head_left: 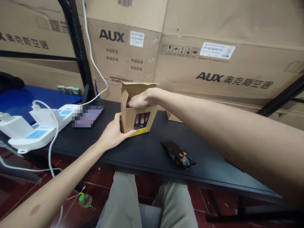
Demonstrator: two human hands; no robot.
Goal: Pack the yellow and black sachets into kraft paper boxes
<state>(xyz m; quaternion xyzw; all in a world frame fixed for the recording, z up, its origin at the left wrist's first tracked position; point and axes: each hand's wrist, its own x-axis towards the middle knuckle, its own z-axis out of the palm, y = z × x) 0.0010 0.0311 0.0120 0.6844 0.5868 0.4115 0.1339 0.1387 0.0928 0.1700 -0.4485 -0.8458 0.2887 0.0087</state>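
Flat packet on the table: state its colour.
The flat packet is black with gold and red print, best seen in the head view.

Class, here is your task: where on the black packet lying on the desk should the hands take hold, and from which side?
Pinch the black packet across its middle, coming from above. It lies flat, long and narrow, on the black table, so getting underneath looks awkward. The right hand seems the better choice, since it sits on that side, once out of the kraft box.

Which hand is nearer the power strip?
Left. The left hand holds the box to the right of the power strip, not touching it. The right hand is farther away, reaching into the box.
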